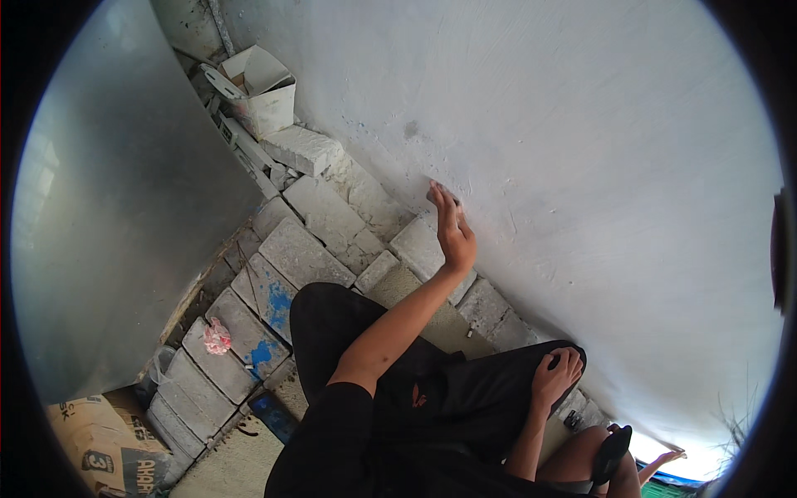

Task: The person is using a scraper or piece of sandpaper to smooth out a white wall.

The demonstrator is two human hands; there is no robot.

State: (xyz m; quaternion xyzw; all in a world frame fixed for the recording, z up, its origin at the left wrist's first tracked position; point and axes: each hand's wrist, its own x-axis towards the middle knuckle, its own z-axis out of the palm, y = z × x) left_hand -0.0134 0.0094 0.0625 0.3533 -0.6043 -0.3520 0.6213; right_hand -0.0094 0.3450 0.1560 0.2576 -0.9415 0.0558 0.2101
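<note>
My left hand (455, 239) is raised to the foot of the pale plastered wall (598, 166). Its fingers lie together and press a small dark flat piece (432, 196) against the plaster; most of that piece is hidden, so I cannot tell its kind. My right hand (556, 380) rests on my bent knee in black trousers (490, 390), fingers loosely spread over the cloth, and I see nothing held in it. Under the left hand, grey paving blocks (419, 245) run along the wall.
A white, dusty bucket (270, 104) stands beyond broken blocks. At left leans a large grey sheet (124, 207). A crumpled pink-white scrap (217, 336), a dark phone-like slab (272, 415) and a brown paper sack (100, 444) lie nearby. Another person's knee (581, 456) is at lower right.
</note>
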